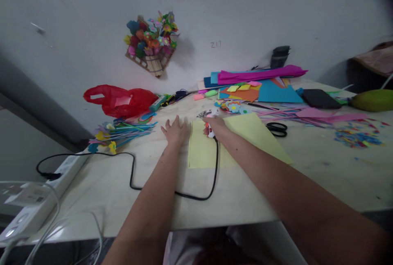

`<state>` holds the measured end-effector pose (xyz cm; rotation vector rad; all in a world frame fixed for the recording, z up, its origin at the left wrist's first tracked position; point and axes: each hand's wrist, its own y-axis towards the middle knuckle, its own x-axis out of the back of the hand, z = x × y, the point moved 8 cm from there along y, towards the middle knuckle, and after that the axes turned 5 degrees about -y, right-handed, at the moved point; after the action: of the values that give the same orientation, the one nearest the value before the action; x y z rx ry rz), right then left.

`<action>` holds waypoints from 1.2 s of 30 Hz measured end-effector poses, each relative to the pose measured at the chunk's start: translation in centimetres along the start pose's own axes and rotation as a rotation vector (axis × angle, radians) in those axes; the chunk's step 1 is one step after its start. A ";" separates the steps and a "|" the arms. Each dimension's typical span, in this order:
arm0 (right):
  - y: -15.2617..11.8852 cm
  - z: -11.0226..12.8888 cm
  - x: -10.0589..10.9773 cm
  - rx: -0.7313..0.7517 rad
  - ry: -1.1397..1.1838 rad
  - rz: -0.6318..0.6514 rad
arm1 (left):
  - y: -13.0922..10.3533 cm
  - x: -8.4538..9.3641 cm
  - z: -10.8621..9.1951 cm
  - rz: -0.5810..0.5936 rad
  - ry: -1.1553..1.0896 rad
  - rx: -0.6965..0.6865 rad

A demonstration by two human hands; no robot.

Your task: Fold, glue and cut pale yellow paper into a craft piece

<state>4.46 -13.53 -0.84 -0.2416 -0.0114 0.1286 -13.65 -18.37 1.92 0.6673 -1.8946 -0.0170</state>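
Running nearest the person, a black cord [196,198] crossed the table [104,195]; beyond it, the left hand [174,131] lay spread wide, holding nothing; the right hand [215,123] was closed around a glue gun [214,111] at the upper left of the yellow sheets [201,152]; flower cut-outs [233,107] lay farther back. The step in hand was judged to be positioning the gun; the next move appeared to call for a steady grip and slack cord.
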 end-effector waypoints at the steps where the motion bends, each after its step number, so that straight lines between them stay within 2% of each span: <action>1: -0.1 0.0 0.0 -0.004 -0.007 -0.001 | -0.1 0.2 -0.4 -0.020 0.028 -0.036; 6: -0.2 0.1 0.1 -0.006 -0.005 -0.008 | -1.1 1.4 -3.0 -0.123 0.108 -0.313; 11: -0.4 0.3 0.0 0.004 0.022 -0.002 | -2.7 1.4 -5.1 -0.078 0.188 -0.502; 17: -0.3 0.2 0.1 -0.002 0.011 0.003 | -3.7 1.1 -6.1 0.003 0.273 -0.510; 29: 0.2 0.0 0.0 0.033 0.027 -0.012 | -4.2 0.6 -6.8 0.001 0.350 -0.585; 36: 0.0 0.2 0.1 0.031 -0.004 -0.012 | -4.2 0.8 -6.3 -0.039 0.325 -0.510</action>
<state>4.54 -13.52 -0.64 -0.2106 -0.0145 0.1169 -6.61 -20.46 4.00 0.3309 -1.4792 -0.3823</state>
